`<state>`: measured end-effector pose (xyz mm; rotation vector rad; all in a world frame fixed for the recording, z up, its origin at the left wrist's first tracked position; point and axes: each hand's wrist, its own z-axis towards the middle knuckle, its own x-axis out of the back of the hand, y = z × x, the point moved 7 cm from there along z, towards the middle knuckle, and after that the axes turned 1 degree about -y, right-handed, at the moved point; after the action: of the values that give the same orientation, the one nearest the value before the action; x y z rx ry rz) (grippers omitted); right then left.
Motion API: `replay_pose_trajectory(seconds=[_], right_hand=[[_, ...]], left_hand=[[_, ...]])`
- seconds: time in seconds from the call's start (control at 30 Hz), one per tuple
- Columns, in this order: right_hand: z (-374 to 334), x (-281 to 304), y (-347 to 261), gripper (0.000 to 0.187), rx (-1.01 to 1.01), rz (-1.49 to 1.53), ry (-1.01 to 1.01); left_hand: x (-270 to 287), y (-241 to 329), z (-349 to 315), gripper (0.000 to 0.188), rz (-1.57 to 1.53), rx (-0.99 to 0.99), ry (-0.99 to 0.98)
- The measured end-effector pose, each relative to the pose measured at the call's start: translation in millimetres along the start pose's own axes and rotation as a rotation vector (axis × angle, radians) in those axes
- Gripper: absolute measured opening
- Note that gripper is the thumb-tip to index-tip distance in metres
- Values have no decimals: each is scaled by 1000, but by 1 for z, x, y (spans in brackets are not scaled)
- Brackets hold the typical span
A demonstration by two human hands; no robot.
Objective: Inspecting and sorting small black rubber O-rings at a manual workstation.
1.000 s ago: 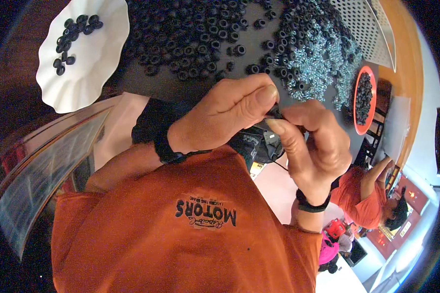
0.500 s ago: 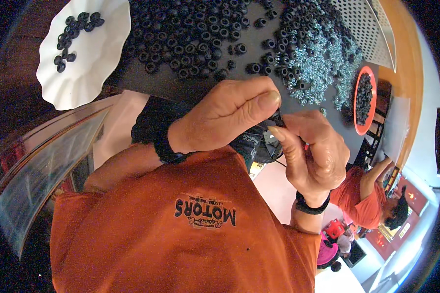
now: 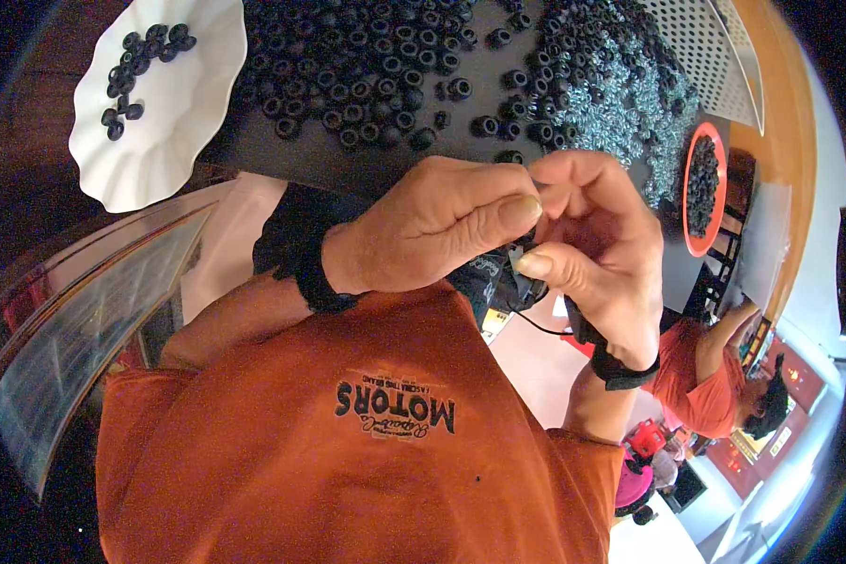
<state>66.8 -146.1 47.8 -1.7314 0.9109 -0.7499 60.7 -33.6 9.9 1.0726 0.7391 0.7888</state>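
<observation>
My left hand (image 3: pixel 442 221) is closed in front of my chest, thumb pressed over the bent fingers. Whatever it pinches is hidden behind the thumb and fingers. My right hand (image 3: pixel 611 249) is close on its right side, with curled fingers reaching to the left fingertips. The right thumb stands apart from its fingers, and nothing can be made out between them. Just beyond both hands, a dark tabletop (image 3: pixel 301 162) carries many small round black parts (image 3: pixel 376 85) with holes. Right of these lies a heap of small shiny metal coil springs (image 3: pixel 620 103), mixed with more black parts.
A white wavy-edged plate (image 3: pixel 174 141) at the far left holds several black parts. An orange-rimmed bowl (image 3: pixel 694 235) of small black pieces stands at the right, near a perforated white tray (image 3: pixel 714 66). Another person in an orange shirt (image 3: pixel 696 376) works at the right.
My right hand has moved up and turned, and its thumb and fingers have spread farther apart. My left hand has hardly moved.
</observation>
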Motion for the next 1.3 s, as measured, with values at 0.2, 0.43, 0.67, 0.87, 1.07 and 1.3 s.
replay_pose_trajectory(seconds=[0.2,0.43,0.67,0.87,1.07,1.3], right_hand=[[6,-8,3,42,23,184,-35],[6,-3,7,34,110,109,-60],[9,-5,19,35,-12,247,-51],[11,-7,13,49,58,238,-10],[-8,6,-5,56,140,47,101],[-9,0,-29,28,427,-421,158]], left_hand=[[4,-2,0,28,-6,28,39],[0,2,2,25,48,56,24],[-1,-6,1,33,121,63,-2],[1,-6,-1,37,12,147,109],[-4,-10,-4,36,-238,295,173],[-5,-17,-4,31,-425,285,137]])
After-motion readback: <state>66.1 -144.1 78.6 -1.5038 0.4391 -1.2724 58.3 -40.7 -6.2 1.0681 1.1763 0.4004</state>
